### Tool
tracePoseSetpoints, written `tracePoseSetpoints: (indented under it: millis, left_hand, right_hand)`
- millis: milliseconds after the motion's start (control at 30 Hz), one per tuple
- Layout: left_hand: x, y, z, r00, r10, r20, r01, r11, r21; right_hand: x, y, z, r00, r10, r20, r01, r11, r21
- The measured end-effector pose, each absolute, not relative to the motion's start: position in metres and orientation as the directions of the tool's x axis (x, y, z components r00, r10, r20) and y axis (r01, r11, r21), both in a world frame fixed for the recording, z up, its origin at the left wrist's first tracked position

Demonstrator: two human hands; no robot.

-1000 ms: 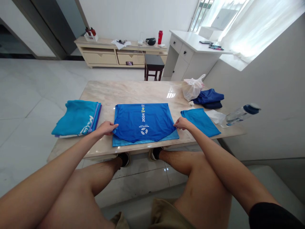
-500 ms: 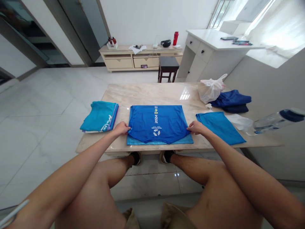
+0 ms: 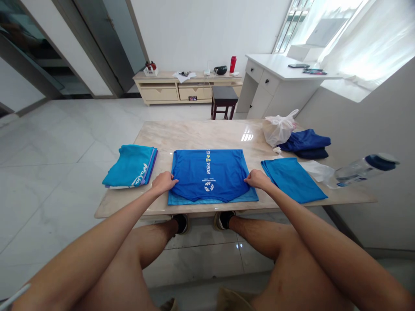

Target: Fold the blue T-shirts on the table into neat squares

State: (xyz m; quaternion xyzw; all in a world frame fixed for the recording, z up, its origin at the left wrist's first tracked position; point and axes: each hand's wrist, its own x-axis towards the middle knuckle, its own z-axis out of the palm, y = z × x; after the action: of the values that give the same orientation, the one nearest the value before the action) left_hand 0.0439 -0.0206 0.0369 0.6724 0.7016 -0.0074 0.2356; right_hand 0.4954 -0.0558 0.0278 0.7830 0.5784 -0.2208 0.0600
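Note:
A blue shirt (image 3: 223, 177) with white and yellow print lies folded over in front of me on the marble-look table (image 3: 181, 129). Its near edge is curved, and a lighter blue layer shows beneath it. At the shirt's left edge, my left hand (image 3: 164, 182) pinches the fabric. My right hand (image 3: 257, 179) pinches the opposite edge. To the left sits a stack of folded clothes (image 3: 129, 166), turquoise on top with white lettering. Right of my right hand lies a folded lighter blue garment (image 3: 294, 179).
Farther right are a white plastic bag (image 3: 279, 129), dark blue clothing (image 3: 304, 143), a tissue (image 3: 317, 169) and a clear water bottle (image 3: 365, 170) with a blue lid. Beyond the table stand a dark stool (image 3: 224, 97), a low cabinet (image 3: 162, 93) and a white desk (image 3: 279, 75).
The camera view has tilted up a little, so everything sits slightly lower in the picture. Both hands keep pinching the shirt's sides, a little farther in from its edges.

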Motion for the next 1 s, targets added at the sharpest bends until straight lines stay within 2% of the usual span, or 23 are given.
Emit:
tracePoseSetpoints:
  millis: [67,133,233,433,567,700,767,867,933,1000]
  left_hand:
    - [0.042,-0.018,0.035,-0.011,0.916,-0.402,0.884,0.197,0.425]
    - [0.041,-0.017,0.035,-0.02,0.893,-0.449,0.836,0.262,0.483]
    - [0.04,-0.02,0.035,-0.013,0.88,-0.475,0.824,0.278,0.493]
    - [0.041,-0.021,0.042,-0.001,0.855,-0.519,0.779,0.327,0.536]
    - [0.046,-0.02,0.045,-0.007,0.802,-0.597,0.696,0.433,0.573]
    - [0.042,-0.026,0.049,-0.024,0.73,-0.683,0.691,0.506,0.516]
    - [0.037,-0.028,0.051,-0.017,0.762,-0.648,0.791,0.407,0.458]
    - [0.033,-0.028,0.054,0.088,0.918,-0.386,0.951,0.038,0.308]
    - [0.036,-0.027,0.053,0.272,0.927,-0.257,0.937,-0.195,0.29]
    - [0.043,-0.028,0.049,0.489,0.831,-0.263,0.839,-0.366,0.404]
  right_hand:
    - [0.499,-0.054,0.027,0.212,0.875,-0.435,0.917,-0.332,-0.222]
    - [0.502,-0.054,0.025,0.214,0.861,-0.462,0.891,-0.365,-0.268]
    - [0.503,-0.058,0.019,0.246,0.847,-0.471,0.871,-0.407,-0.276]
    - [0.501,-0.056,0.02,0.179,0.891,-0.416,0.902,-0.318,-0.292]
    - [0.506,-0.053,0.027,0.174,0.869,-0.464,0.853,-0.368,-0.369]
    - [0.51,-0.06,0.03,0.164,0.794,-0.585,0.792,-0.46,-0.402]
    - [0.509,-0.063,0.033,0.186,0.789,-0.586,0.826,-0.448,-0.342]
    - [0.503,-0.066,0.04,0.181,0.892,-0.415,0.917,-0.306,-0.257]
    - [0.495,-0.068,0.043,-0.017,0.944,-0.328,0.933,-0.103,-0.345]
    - [0.485,-0.071,0.042,-0.3,0.905,-0.301,0.862,0.123,-0.492]
